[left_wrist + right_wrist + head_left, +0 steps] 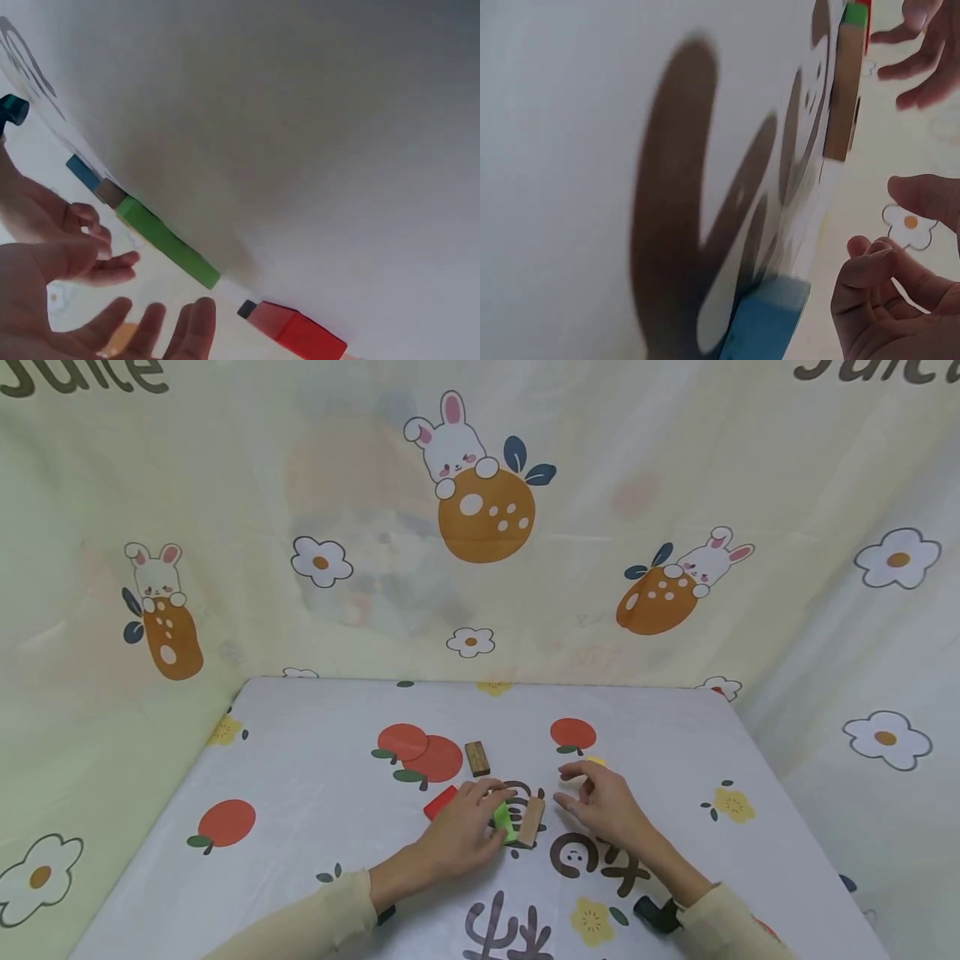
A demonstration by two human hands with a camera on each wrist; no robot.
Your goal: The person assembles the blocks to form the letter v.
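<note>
My left hand hovers over a green block, fingers and thumb spread apart around it without gripping. Beside the green block lies a light wooden block, slightly slanted. A red block shows partly from behind the left hand. Farther back lies a darker wooden block. To the right, my right hand is raised with loosely bent fingers and holds nothing. A blue block lies near it in the right wrist view; I cannot make it out in the head view.
A white cloth printed with fruit and flowers covers the table. Behind it hangs a printed curtain. A black object is at the right cuff.
</note>
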